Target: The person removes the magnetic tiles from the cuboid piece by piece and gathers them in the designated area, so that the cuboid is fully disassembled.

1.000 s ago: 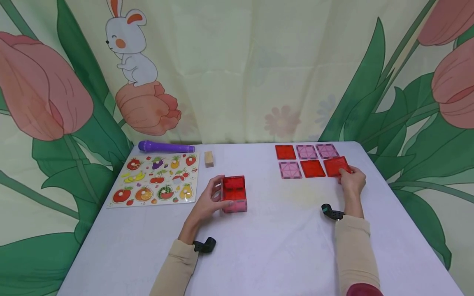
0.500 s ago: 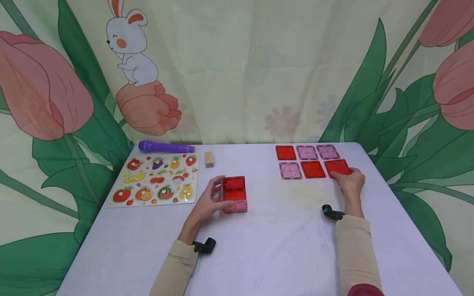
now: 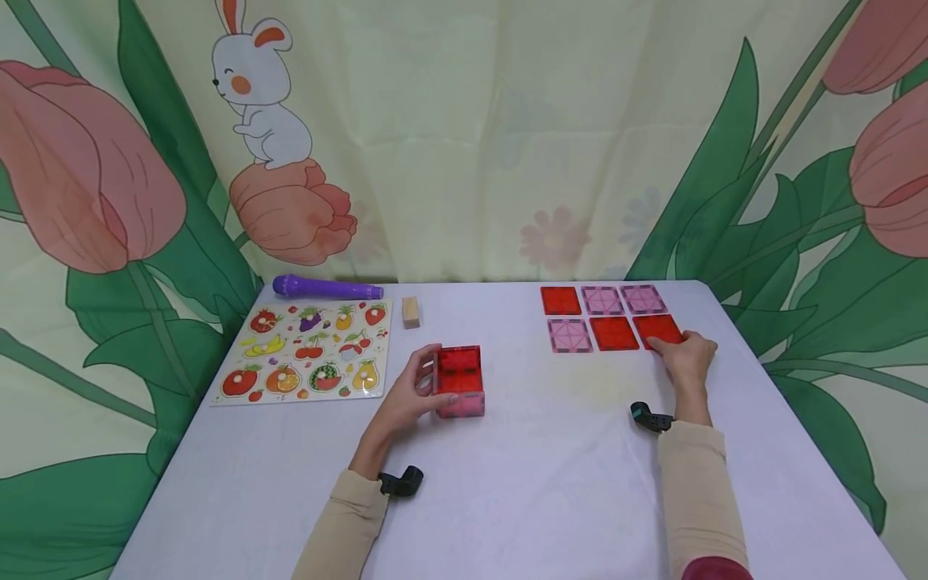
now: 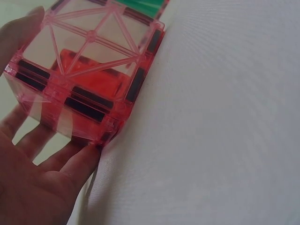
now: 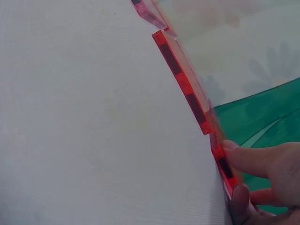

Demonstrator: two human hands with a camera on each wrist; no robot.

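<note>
My left hand grips a small box built of red and pink see-through magnetic tiles, thumb at its near side and fingers behind its left side. The left wrist view shows the pink face of that box with dark magnets along its edges. Over at the right, my right hand pinches the near right corner of a red magnetic tile, which lies at the right end of the front row. In the right wrist view, thumb and finger are at the edge of this tile.
Beside the held tile lie a red tile and a pink tile. Behind them runs a row with another red tile and two pink ones. A fruit puzzle board, purple toy microphone and wooden block are at the left.
The red tile at the right has gone from tilted to flat and shifted slightly into line with the row. My right fingers slid left along its near edge. The left hand stays put.
</note>
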